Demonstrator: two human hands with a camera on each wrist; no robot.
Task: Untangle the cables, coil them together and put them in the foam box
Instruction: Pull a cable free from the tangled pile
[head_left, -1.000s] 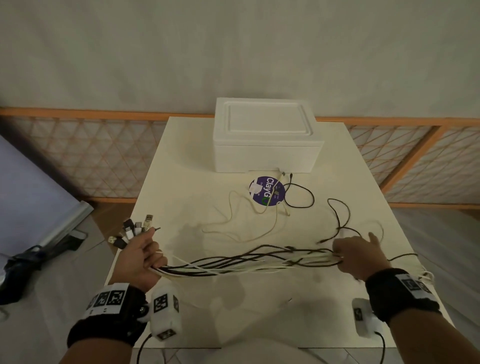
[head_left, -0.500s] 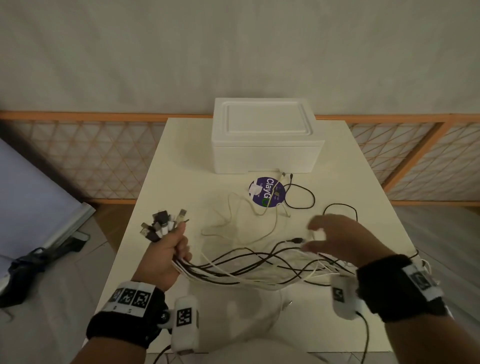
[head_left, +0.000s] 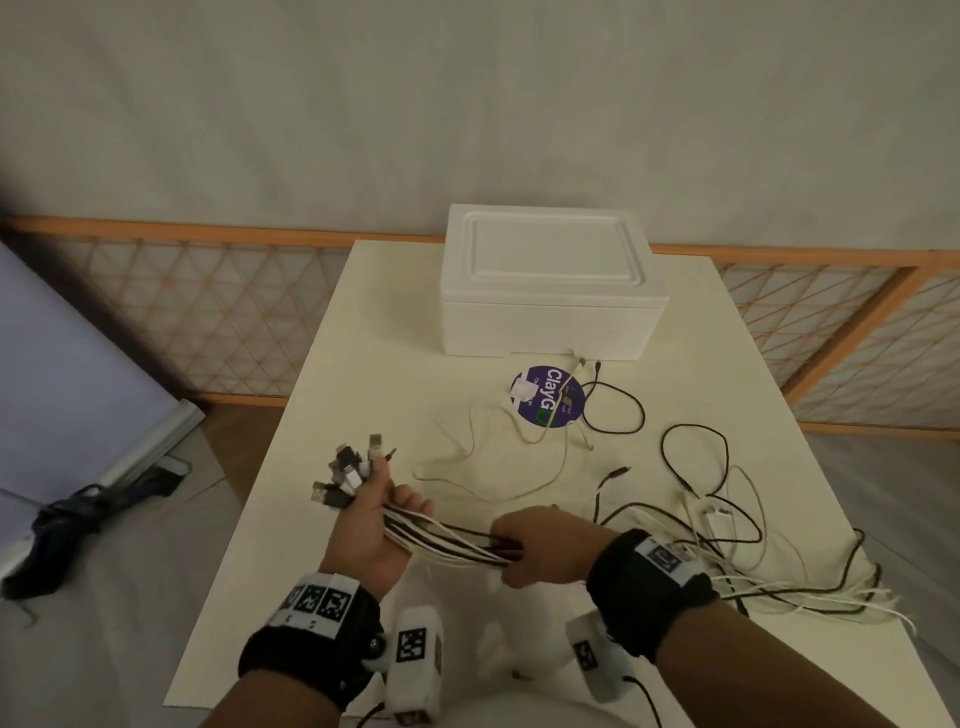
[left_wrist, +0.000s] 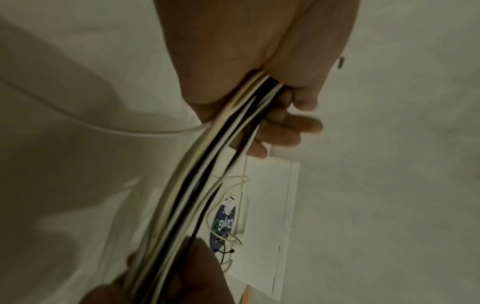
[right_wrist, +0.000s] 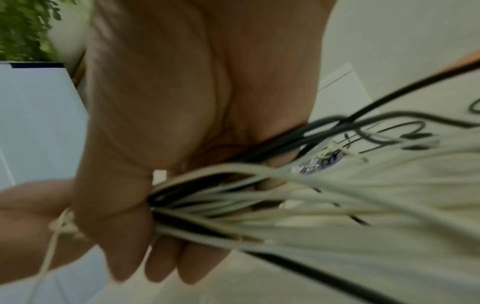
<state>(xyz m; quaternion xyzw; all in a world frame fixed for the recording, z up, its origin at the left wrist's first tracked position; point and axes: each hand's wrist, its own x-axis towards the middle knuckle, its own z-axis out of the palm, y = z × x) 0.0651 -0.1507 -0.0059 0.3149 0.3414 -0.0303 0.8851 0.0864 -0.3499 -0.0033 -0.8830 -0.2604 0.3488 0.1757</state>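
Now cables (head_left: 447, 538) bunched between left hand (head_left: 366, 535), right hand (head_left: 545, 551).

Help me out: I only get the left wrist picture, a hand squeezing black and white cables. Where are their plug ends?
Observer: In the head view the plug ends fan out above the left hand, which grips the bundle of black and white cables.
Visitor: And the other way?
Observer: The right hand grips the same bundle close by; beyond it the loose cable tails sprawl tangled over the right side of the pale table.
Visitor: Is the box open?
Observer: No, the white foam box at the table's far end has its lid on.
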